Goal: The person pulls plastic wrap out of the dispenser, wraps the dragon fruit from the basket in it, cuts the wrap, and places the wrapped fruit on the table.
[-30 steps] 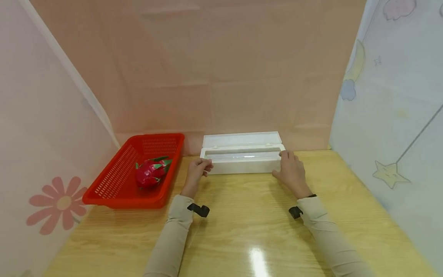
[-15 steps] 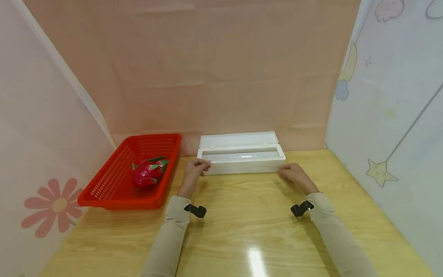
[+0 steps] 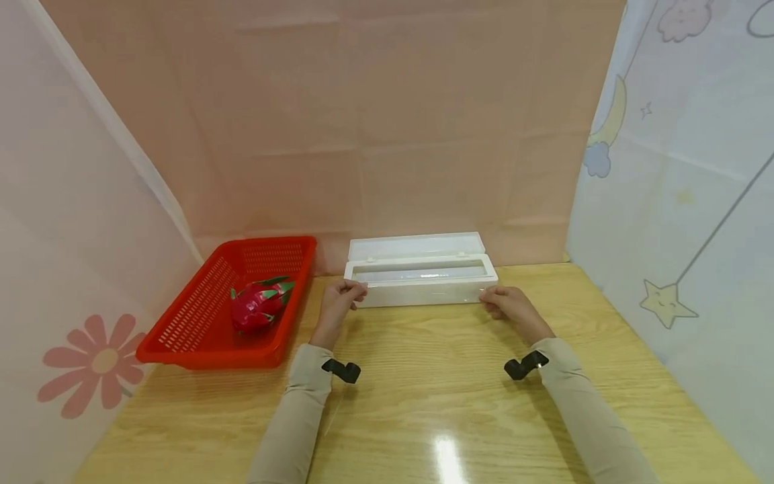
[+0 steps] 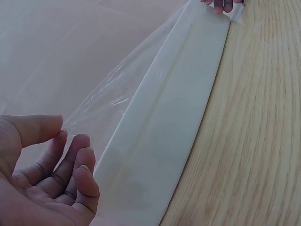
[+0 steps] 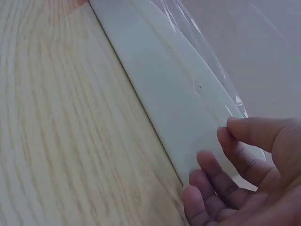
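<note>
A white cling film dispenser box (image 3: 423, 294) stands at the back of the table, its long lid (image 3: 417, 247) tipped back. Clear cling film (image 4: 117, 87) stretches up off the box's top edge in the left wrist view. Between thumb and index fingertip, my left hand (image 3: 338, 302) pinches the film's edge at the box's left end; the other fingers curl loosely. At the front right corner, my right hand (image 3: 514, 310) pinches the film too, thumb against index finger. In the right wrist view the film (image 5: 188, 23) runs along the box's edge to those fingertips.
To the left is a red plastic basket (image 3: 211, 356) holding a pink and green dragon fruit (image 3: 256, 308). A peach-coloured cloth (image 3: 387, 134) hangs right behind the box. Printed sheets flank the wooden table (image 3: 411, 390) on both sides.
My right hand has come off the box's right top rim, down to its front right corner, and now pinches film there. The left hand stays at the left end.
</note>
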### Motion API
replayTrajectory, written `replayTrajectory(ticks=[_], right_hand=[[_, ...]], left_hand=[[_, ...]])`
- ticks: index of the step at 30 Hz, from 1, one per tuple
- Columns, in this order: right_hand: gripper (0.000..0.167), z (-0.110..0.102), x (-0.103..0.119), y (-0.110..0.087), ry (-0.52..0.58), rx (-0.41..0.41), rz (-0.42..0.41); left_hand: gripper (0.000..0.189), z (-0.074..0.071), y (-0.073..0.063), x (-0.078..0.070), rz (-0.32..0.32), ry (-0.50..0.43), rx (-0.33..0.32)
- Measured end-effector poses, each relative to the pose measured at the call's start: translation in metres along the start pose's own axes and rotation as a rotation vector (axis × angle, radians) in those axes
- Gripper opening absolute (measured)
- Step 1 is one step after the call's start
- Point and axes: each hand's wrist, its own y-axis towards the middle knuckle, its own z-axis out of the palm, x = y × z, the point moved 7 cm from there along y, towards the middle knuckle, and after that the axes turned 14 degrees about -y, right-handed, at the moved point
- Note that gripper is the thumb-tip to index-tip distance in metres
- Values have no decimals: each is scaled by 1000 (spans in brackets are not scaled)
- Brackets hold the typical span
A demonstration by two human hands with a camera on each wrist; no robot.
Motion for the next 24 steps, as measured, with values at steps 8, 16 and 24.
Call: replayTrajectory(ticks=[8,16,24], right_hand=[[27,-2,10,-3,19,91,-32],[24,-10,21,-8,-131,-128,-21],[27,-21,51,-23,-414,-514,-125]], left_hand=[[17,-2,-3,0,-6,13,-34],[17,-5,-4,-7,52,103,-138],[17,0,-8,-26,299,288,-183]])
